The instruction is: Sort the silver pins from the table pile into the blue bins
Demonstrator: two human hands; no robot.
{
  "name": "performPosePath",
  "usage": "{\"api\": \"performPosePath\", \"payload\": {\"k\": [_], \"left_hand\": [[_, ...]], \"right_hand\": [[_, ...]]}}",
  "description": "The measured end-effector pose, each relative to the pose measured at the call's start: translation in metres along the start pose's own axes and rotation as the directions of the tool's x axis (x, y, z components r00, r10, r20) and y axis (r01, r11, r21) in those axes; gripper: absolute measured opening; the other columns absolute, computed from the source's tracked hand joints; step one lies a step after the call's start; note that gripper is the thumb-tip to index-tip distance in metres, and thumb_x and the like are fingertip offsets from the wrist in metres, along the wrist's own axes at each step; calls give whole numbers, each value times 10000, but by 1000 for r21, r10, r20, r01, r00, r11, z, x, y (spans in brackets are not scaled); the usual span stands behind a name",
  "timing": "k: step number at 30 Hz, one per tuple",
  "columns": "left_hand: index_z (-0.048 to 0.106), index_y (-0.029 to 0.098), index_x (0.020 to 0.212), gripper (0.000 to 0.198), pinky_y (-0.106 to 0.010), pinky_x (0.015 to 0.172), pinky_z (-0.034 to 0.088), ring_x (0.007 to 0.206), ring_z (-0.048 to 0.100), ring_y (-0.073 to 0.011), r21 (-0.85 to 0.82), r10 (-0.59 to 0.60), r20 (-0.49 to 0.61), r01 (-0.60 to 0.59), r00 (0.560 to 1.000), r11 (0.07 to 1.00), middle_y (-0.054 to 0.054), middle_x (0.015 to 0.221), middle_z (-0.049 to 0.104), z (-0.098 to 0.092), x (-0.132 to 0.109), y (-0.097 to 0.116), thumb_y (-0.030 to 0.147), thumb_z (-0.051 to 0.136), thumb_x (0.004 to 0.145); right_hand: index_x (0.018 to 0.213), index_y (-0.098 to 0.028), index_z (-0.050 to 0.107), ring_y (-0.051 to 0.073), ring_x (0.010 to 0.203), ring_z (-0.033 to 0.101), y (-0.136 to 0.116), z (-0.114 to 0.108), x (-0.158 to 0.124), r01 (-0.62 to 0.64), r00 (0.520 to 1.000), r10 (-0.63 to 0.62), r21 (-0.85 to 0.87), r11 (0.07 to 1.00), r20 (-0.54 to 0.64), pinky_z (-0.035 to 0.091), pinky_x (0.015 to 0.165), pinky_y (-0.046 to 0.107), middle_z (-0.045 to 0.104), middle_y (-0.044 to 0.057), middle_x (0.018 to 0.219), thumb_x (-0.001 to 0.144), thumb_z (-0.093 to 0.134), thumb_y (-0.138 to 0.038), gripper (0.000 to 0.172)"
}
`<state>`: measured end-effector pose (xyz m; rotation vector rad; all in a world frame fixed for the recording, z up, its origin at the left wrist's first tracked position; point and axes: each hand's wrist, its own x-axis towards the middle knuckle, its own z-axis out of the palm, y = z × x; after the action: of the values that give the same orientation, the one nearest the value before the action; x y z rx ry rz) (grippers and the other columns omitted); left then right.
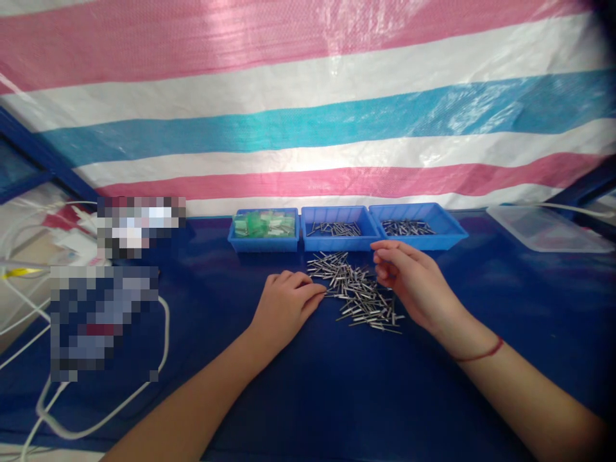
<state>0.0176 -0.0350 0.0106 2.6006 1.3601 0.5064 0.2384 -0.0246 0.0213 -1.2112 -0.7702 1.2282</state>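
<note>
Pins [363, 292] lie heaped on the worktop [308, 398] before three blue bins [332, 243]. Seen from my remote post, my left hand [283, 305] rests at the heap's left edge and my right hand [409, 276] hovers by its right, fingers curled; whether either is pinching a pin, I cannot tell. I judge this step as picking through the heap; the next move calls for a fine, single-pin grip.
</note>
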Motion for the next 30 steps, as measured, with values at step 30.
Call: {"api": "performPosePath", "payload": {"k": [30], "left_hand": [[668, 157, 1001, 252, -254, 738, 493, 802, 635, -156, -876, -261, 112, 219, 959, 429, -44, 909, 701, -3, -3, 19, 349, 624, 843]], "right_hand": [[884, -210, 675, 168, 727, 589, 6, 16, -34, 541, 783, -270, -398, 741, 560, 456, 614, 292, 645, 52, 826, 887, 583, -356, 173]]}}
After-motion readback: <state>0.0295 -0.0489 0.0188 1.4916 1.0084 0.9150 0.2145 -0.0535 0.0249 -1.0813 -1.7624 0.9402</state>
